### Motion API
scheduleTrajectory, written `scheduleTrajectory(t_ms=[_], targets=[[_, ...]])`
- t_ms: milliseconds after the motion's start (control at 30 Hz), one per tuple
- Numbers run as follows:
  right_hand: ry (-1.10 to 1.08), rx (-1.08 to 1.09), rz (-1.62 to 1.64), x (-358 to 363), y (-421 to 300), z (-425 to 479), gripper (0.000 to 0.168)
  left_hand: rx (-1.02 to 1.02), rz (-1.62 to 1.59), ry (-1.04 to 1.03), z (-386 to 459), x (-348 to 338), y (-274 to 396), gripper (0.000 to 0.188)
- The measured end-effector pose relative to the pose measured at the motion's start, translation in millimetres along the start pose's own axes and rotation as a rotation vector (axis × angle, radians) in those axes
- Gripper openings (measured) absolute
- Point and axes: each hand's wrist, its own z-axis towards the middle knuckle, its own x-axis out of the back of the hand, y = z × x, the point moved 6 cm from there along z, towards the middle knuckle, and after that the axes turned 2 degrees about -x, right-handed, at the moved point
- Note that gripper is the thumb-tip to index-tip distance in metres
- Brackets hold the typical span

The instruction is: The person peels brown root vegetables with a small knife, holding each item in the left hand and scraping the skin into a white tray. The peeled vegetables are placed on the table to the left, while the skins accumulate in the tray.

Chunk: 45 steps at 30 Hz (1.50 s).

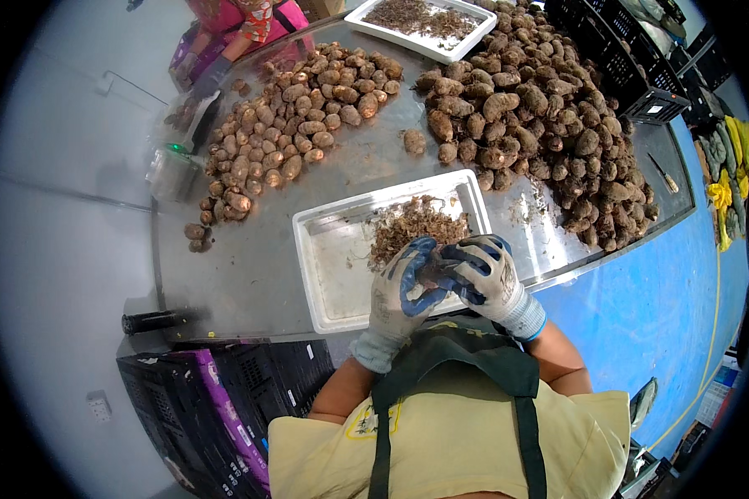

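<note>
My left hand (pixel 394 296) and my right hand (pixel 492 277) wear light knit gloves with blue coated palms. Between them, over the near edge of a white plastic tray (pixel 337 215), they grip a brown taro corm (pixel 435 269), mostly hidden by the fingers. Dry, fibrous peelings (pixel 415 227) lie heaped in the tray just beyond my fingers. To the far right spreads a large pile of rough, hairy taro corms (pixel 530 106). A pile of smoother, cleaner corms (pixel 274 125) lies at the far left, and one single corm (pixel 414 142) sits between the piles.
The metal table (pixel 237 293) carries a second white tray (pixel 455 53) of peelings at the back. A knife (pixel 663 173) rests near the right edge. A co-worker's gloved hand (pixel 212 78) is by a scale (pixel 178 150). Black crates (pixel 652 103) stand back right; others (pixel 256 374) stand low left.
</note>
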Motion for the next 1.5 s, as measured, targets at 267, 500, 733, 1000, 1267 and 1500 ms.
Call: scheduleTrajectory(t_ms=[267, 500, 733, 1000, 1267, 1500], targets=[[0.129, -0.325, -0.129, 0.6, 31.9, -3.7, 0.052, -0.007, -0.015, -0.005, -1.3, -0.9, 5.4, 0.061], [0.020, -0.265, -0.037, 19.7, 18.1, -7.2, 0.051, -0.014, 0.021, -0.009, -0.8, 0.7, 1.9, 0.061], [-0.144, 0.201, -0.099, 17.5, -5.6, -0.2, 0.043, 0.068, 0.075, -0.136, 4.5, 1.7, 14.3, 0.057], [-0.296, 0.090, -0.308, 7.6, -2.8, 14.5, 0.043, 0.083, 0.192, -0.225, 7.1, 1.0, 13.9, 0.055], [-0.100, -0.158, 0.025, 25.3, 27.3, 2.5, 0.043, 0.142, 0.031, -0.146, 7.8, 9.1, 13.3, 0.057], [-0.107, 0.223, -0.060, 23.7, -2.9, 9.6, 0.039, 0.057, 0.182, -0.124, 9.1, 8.1, 19.9, 0.054]])
